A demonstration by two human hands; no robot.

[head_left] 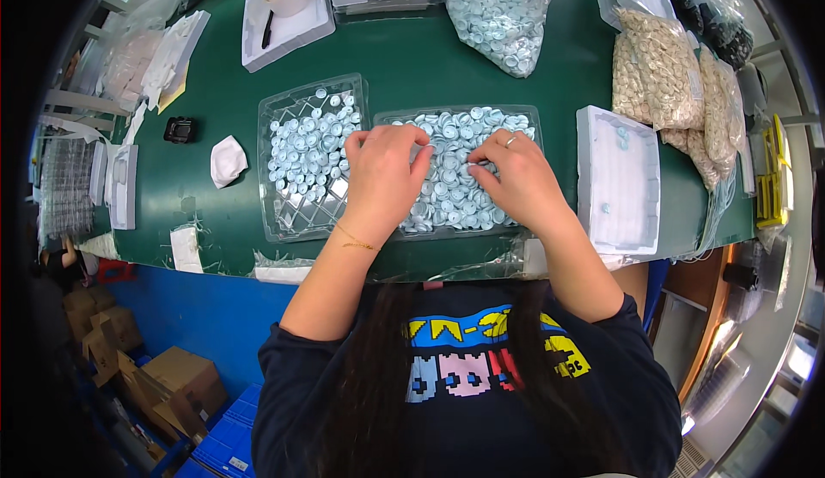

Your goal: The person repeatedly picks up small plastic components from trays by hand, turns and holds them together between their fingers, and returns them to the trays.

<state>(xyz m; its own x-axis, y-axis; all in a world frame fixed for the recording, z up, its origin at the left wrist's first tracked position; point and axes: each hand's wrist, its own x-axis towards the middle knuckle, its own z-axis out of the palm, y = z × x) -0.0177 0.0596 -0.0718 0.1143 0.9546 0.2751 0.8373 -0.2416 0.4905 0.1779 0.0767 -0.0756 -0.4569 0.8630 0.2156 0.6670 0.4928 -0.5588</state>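
Both hands rest in the right-hand clear plastic tray (533, 121), which lies on the green table (404, 57) with its long axis running left to right, straight ahead of the person and just past the near table edge. That tray is heaped with small pale blue round caps (451, 194). The left hand (382, 177) lies over the tray's left part, palm down, fingers curled into the pile; the right hand (516, 177), with a ring on one finger, lies over its right part, fingertips pressed down among the caps. The fingertips of the two hands come close together near the tray's middle, so the caps being worked sit between and just under them, about equally near to each. Whether either hand has pinched a single cap cannot be told, since the fingertips are buried in the heap. Touching this tray on its left is a second clear tray (296, 212), whose far half holds a thinner spread of the same caps (309, 147) and whose near half is bare; the left hand is the nearer to it. A white foam tray (619, 182) lies just right of the right hand.
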